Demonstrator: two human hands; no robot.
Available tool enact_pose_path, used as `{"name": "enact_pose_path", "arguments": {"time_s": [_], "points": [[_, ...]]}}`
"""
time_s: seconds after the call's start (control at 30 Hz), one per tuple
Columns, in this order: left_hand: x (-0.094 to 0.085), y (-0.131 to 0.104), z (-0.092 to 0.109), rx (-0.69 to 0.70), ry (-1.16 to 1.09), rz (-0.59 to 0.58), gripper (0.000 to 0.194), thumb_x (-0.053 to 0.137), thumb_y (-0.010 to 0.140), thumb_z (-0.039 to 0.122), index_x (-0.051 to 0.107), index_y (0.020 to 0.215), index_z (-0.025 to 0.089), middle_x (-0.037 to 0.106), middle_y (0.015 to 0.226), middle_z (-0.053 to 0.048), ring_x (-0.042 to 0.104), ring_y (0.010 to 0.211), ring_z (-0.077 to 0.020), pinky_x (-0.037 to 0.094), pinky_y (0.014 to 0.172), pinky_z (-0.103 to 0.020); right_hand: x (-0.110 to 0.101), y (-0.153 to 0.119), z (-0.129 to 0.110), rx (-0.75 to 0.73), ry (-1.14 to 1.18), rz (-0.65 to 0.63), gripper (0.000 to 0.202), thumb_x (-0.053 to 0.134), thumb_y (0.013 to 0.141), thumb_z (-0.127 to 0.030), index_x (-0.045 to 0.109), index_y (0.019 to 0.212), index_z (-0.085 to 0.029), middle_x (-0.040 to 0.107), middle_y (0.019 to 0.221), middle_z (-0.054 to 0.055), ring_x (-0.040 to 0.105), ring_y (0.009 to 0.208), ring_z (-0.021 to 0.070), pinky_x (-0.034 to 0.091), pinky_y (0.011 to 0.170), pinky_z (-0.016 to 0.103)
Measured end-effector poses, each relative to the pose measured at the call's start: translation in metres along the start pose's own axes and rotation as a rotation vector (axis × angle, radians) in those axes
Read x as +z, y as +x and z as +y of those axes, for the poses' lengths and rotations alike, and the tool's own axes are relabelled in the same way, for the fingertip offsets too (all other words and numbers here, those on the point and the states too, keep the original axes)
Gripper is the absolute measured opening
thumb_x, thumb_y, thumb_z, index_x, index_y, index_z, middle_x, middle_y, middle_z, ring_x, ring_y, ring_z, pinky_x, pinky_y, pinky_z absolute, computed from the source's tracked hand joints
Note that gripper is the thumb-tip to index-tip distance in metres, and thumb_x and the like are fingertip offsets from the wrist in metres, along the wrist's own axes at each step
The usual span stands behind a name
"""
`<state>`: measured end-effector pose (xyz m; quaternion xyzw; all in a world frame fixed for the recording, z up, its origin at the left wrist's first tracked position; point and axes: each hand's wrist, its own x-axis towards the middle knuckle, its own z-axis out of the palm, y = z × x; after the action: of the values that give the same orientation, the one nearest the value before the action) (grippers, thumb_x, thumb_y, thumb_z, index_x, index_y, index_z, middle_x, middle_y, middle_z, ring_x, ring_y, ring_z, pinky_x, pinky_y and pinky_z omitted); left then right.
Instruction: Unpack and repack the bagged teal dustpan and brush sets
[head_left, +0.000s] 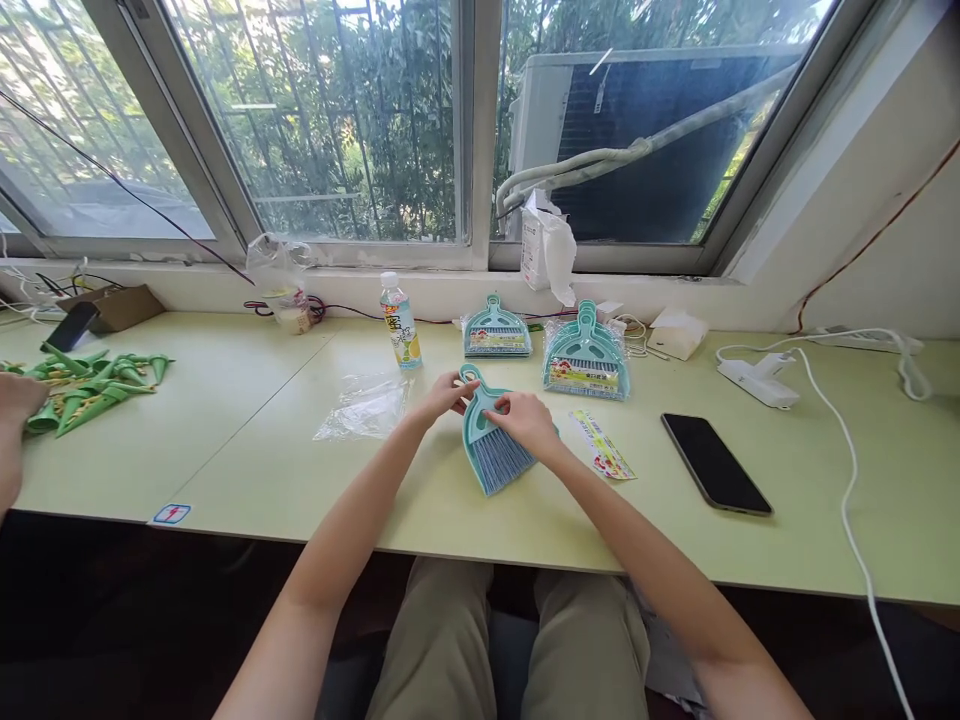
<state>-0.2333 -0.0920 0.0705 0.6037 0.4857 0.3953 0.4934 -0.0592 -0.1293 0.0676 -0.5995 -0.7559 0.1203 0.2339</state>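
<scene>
Dustpan point(472, 437) and brush point(501, 462), one laid against the other, between your two hands over the table point(420, 535), in front of your knees. Long axis: oblique, the ring point(469, 373) pointing away from you and to the left, the bristles toward you and slightly right. Your left hand point(448, 393) is nearer the ring, its fingers closed on the handle's left side. Your right hand point(529, 425) comes in from the right, across the axis, above the bristles; its thumb and forefinger are drawn nearly together on the brush. Whether they pinch it or only press cannot be told. The governing relation: the brush lies directly under your right fingertips, the dustpan behind it.

Hidden: your left fingertips, behind the handle; the dustpan's right side, largely covered by your right hand. Hard to make out: whether the dustpan's near edge touches the table, and the edges of the clear wrapper point(364, 408) to the left. Cut off: a co-worker's hand point(19, 402), at the left margin.
</scene>
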Motion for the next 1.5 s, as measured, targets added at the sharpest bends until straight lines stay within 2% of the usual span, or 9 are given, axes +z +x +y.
{"name": "enact_pose_path", "arguments": {"time_s": [0.13, 0.27, 0.37, 0.47, 0.63, 0.83, 1.0, 1.27, 1.5], "points": [[-0.008, 0.005, -0.011, -0.017, -0.04, -0.07, 0.056, 0.073, 0.064, 0.062, 0.059, 0.09, 0.015, 0.064, 0.074, -0.004, 0.061, 0.053, -0.0118, 0.053, 0.054, -0.027, 0.007, 0.011, 0.008, 0.049, 0.111, 0.001, 0.019, 0.065, 0.07, -0.034, 0.072, 0.076, -0.018, 0.073, 0.078, 0.005, 0.066, 0.077, 0.0188, 0.042, 0.07, 0.026], [-0.009, 0.007, -0.015, -0.05, -0.04, -0.085, 0.059, 0.071, 0.064, 0.066, 0.06, 0.095, 0.016, 0.068, 0.081, -0.006, 0.065, 0.058, -0.0144, 0.054, 0.058, -0.029, 0.007, 0.011, 0.012, 0.1, 0.265, 0.011, 0.019, 0.065, 0.066, -0.036, 0.071, 0.072, -0.019, 0.072, 0.072, 0.003, 0.064, 0.072, 0.0172, 0.043, 0.067, 0.025], [-0.005, 0.001, -0.007, -0.067, -0.041, -0.142, 0.059, 0.067, 0.067, 0.067, 0.061, 0.098, 0.017, 0.069, 0.087, -0.008, 0.067, 0.063, -0.0162, 0.054, 0.06, -0.028, 0.003, 0.007, 0.01, 0.102, 0.322, 0.063, 0.02, 0.065, 0.064, -0.036, 0.07, 0.07, -0.018, 0.069, 0.068, 0.003, 0.062, 0.068, 0.0163, 0.043, 0.066, 0.026], [-0.003, -0.009, 0.005, -0.046, -0.036, -0.273, 0.056, 0.064, 0.073, 0.064, 0.065, 0.1, 0.015, 0.07, 0.086, -0.008, 0.067, 0.068, -0.0174, 0.054, 0.062, -0.028, -0.003, 0.006, 0.01, 0.081, 0.363, 0.116, 0.023, 0.065, 0.064, -0.039, 0.07, 0.071, -0.018, 0.067, 0.067, 0.003, 0.06, 0.065, 0.0159, 0.043, 0.066, 0.026], [-0.006, -0.02, 0.018, -0.009, -0.012, -0.418, 0.041, 0.074, 0.071, 0.046, 0.068, 0.096, 0.014, 0.067, 0.077, -0.005, 0.067, 0.07, -0.0172, 0.055, 0.068, -0.03, -0.011, 0.006, 0.016, 0.098, 0.414, 0.102, 0.026, 0.068, 0.06, -0.04, 0.069, 0.07, -0.016, 0.064, 0.063, 0.002, 0.058, 0.063, 0.0154, 0.042, 0.063, 0.026], [-0.01, -0.023, 0.015, 0.007, -0.011, -0.334, 0.031, 0.074, 0.071, 0.038, 0.069, 0.091, 0.015, 0.064, 0.069, -0.002, 0.067, 0.068, -0.0173, 0.056, 0.066, -0.029, -0.018, 0.001, 0.013, 0.066, 0.413, 0.092, 0.018, 0.067, 0.059, -0.034, 0.067, 0.063, -0.016, 0.062, 0.058, 0.001, 0.056, 0.057, 0.0139, 0.041, 0.058, 0.025], [-0.014, -0.024, 0.022, -0.053, -0.023, -0.492, 0.032, 0.075, 0.069, 0.039, 0.069, 0.09, 0.015, 0.067, 0.079, -0.005, 0.067, 0.073, -0.0186, 0.057, 0.066, -0.03, -0.021, 0.0, 0.011, 0.073, 0.464, 0.054, 0.018, 0.066, 0.058, -0.034, 0.066, 0.061, -0.016, 0.059, 0.055, -0.001, 0.052, 0.051, 0.0119, 0.039, 0.053, 0.024], [-0.011, -0.02, 0.017, 0.017, 0.024, -0.375, 0.03, 0.073, 0.07, 0.042, 0.067, 0.082, 0.015, 0.061, 0.064, -0.001, 0.063, 0.063, -0.0149, 0.055, 0.06, -0.027, -0.021, -0.001, 0.009, 0.081, 0.448, 0.038, 0.022, 0.067, 0.062, -0.038, 0.068, 0.065, -0.016, 0.061, 0.056, 0.001, 0.052, 0.048, 0.0114, 0.038, 0.051, 0.023], [-0.008, -0.018, 0.018, 0.035, 0.086, -0.438, 0.032, 0.067, 0.073, 0.046, 0.069, 0.084, 0.016, 0.062, 0.069, -0.002, 0.059, 0.061, -0.0133, 0.052, 0.055, -0.024, -0.022, -0.001, 0.01, -0.032, 0.245, -0.011, 0.031, 0.062, 0.072, -0.041, 0.066, 0.052, -0.018, 0.061, 0.052, 0.004, 0.054, 0.058, 0.0133, 0.035, 0.053, 0.024]]}}
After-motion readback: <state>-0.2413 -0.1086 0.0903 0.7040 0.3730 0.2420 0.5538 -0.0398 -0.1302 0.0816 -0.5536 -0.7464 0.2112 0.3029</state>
